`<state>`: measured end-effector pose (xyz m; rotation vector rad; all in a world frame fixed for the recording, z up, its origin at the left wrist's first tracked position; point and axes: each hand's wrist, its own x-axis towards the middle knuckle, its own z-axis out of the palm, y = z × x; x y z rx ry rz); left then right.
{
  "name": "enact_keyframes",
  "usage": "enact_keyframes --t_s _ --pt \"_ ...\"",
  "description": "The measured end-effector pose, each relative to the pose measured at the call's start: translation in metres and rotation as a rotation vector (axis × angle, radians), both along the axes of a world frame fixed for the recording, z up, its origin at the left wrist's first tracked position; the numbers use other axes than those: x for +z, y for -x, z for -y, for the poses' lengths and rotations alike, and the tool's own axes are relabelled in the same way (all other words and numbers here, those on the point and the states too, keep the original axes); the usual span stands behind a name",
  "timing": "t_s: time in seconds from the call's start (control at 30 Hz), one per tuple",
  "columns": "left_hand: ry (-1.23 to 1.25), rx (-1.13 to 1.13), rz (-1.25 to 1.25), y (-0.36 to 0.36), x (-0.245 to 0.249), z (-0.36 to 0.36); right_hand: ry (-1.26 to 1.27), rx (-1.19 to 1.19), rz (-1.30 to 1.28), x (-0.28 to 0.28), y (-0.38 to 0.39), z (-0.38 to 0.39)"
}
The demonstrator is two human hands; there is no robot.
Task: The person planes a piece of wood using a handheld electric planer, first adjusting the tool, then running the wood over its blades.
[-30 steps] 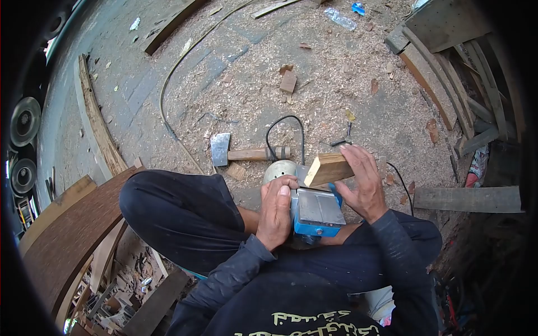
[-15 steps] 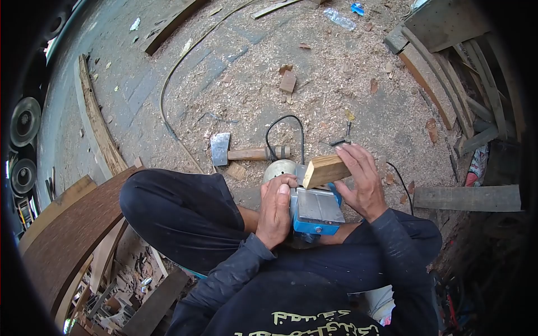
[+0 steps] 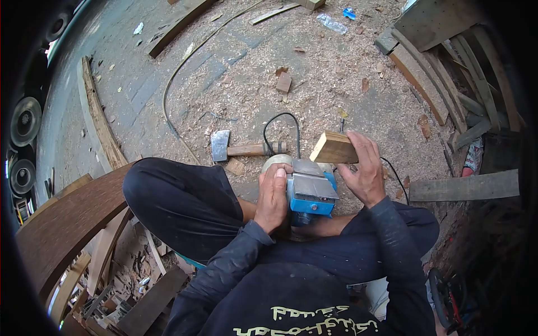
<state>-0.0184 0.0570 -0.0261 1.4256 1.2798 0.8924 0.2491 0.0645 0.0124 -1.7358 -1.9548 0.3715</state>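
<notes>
An upturned blue electric planer point(image 3: 314, 188) sits between my crossed legs, its flat metal sole facing up. My left hand point(image 3: 273, 196) grips its left side, with the fingers partly hidden. In my right hand point(image 3: 365, 168) is a short wooden block point(image 3: 336, 149), pinched at its right end between thumb and fingers. The block is tilted and held above the far right part of the planer, apart from the sole. Just beyond the planer lies a hatchet point(image 3: 220, 146), its wooden handle pointing right.
A black cord point(image 3: 299, 131) loops beyond the planer. Wood shavings cover the ground, with a small wood offcut point(image 3: 283, 82) among them. Curved boards point(image 3: 420, 78) are stacked at right. A long dark plank point(image 3: 73, 224) lies at left, and a grey board point(image 3: 465, 186) at right.
My right hand has lifted the wooden block off the planer and moved it slightly right and up, uncovering more of the sole. My left hand stays on the planer.
</notes>
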Motion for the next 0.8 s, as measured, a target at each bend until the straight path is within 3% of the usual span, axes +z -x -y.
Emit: enact_keyframes --t_s 0.27,0.8 --pt "0.002 0.021 0.054 0.002 -0.017 0.004 -0.029 -0.129 -0.016 0.016 -0.012 0.016" --pt "0.142 0.064 0.009 0.0 0.0 0.005 -0.006 -0.18 -0.08 0.019 -0.018 0.015"
